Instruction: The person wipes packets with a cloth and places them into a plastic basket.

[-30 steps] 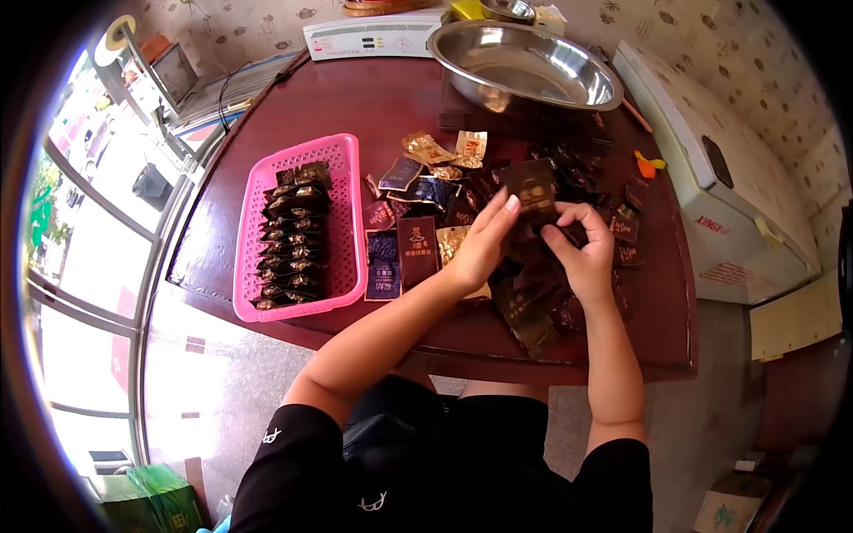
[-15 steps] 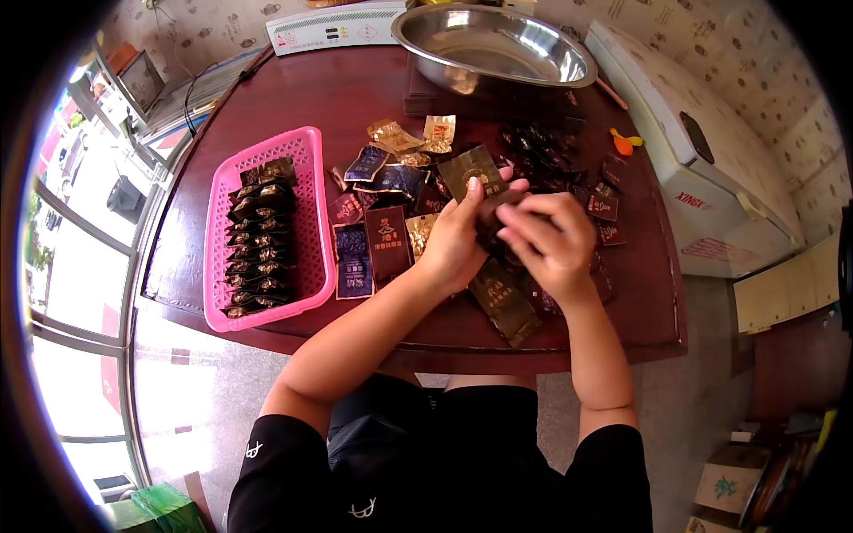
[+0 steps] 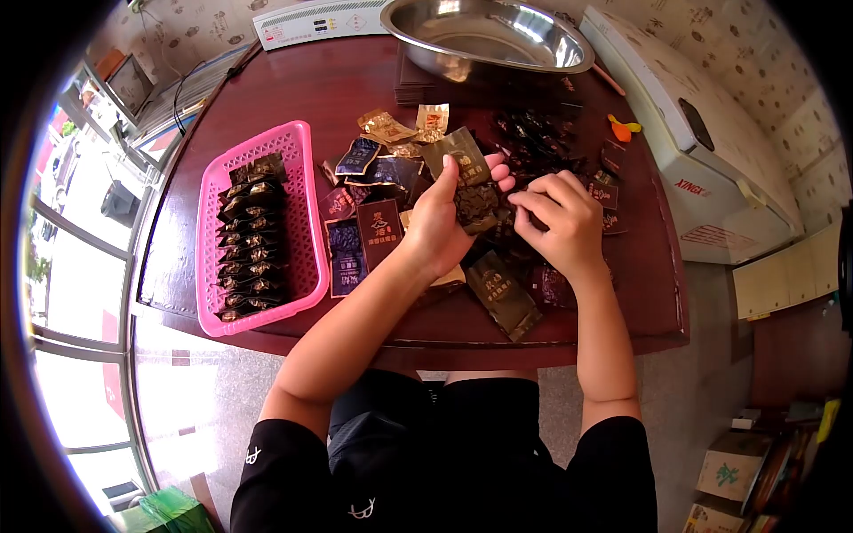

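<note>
My left hand (image 3: 439, 222) is closed on an olive-brown foil packet (image 3: 477, 206) with gold print, the thumb lying over it. The packet looks bulged and creased in its lower half. Just right of it, my right hand (image 3: 562, 222) has thumb and fingertips pinched together; whether anything is between them is hidden. Below the hands lies another olive-brown packet (image 3: 503, 295) on the table. A dark red packet (image 3: 380, 233) and a purple packet (image 3: 347, 258) lie left of my left hand, with gold packets (image 3: 386, 127) behind.
A pink basket (image 3: 313, 209) with a row of dark packets stands on the left of the dark red table (image 3: 342, 80). A steel basin (image 3: 484, 40) and a white appliance (image 3: 320, 25) stand at the back. At right are loose dark packets (image 3: 533, 133), an orange balloon (image 3: 619, 133) and a white freezer (image 3: 702, 178).
My right hand has moved off the packet to its right, uncovering the packet's lower half. My left hand still holds it. The whole view has shifted slightly.
</note>
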The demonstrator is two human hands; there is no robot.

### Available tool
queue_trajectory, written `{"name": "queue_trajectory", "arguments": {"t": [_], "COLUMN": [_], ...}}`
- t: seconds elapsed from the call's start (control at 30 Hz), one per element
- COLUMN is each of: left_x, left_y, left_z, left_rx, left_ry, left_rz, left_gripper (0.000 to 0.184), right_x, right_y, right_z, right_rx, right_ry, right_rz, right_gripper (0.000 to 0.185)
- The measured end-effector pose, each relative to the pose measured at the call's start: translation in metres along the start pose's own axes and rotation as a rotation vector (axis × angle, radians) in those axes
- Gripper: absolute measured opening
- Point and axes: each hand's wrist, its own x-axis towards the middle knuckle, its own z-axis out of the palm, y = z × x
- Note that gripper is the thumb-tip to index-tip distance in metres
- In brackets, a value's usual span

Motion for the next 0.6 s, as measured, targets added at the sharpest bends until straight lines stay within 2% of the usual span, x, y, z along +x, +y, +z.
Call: {"name": "queue_trajectory", "arguments": {"t": [0.07, 0.1, 0.2, 0.3, 0.37, 0.5, 0.6], "left_x": [0.0, 0.001, 0.0, 0.001, -0.002, -0.004, -0.002], "left_y": [-0.002, -0.002, -0.003, -0.01, -0.011, -0.013, -0.013], "left_z": [-0.001, -0.001, -0.001, -0.002, 0.004, -0.004, 0.0], "left_rx": [0.009, 0.029, 0.013, 0.059, 0.093, 0.155, 0.154], "left_ry": [0.022, 0.022, 0.035, 0.068, 0.133, 0.034, 0.141], "left_rz": [0.0, 0.009, 0.003, -0.039, -0.08, -0.111, -0.117], "left_gripper": [0.065, 0.076, 0.084, 0.092, 0.094, 0.099, 0.098], "right_x": [0.001, 0.001, -0.001, -0.001, -0.003, -0.002, -0.001], "right_y": [-0.002, -0.005, -0.014, -0.022, -0.025, -0.028, -0.028], "right_z": [0.0, 0.002, 0.01, 0.016, 0.015, 0.017, 0.018], "right_rx": [0.065, 0.061, 0.172, 0.182, 0.187, 0.187, 0.169], "right_ry": [0.051, 0.047, 0.168, 0.193, 0.103, -0.011, -0.068], "right_rz": [0.032, 0.037, 0.014, -0.047, -0.031, -0.056, -0.004], "right_gripper": [0.02, 0.02, 0.025, 0.029, 0.027, 0.023, 0.022]}}
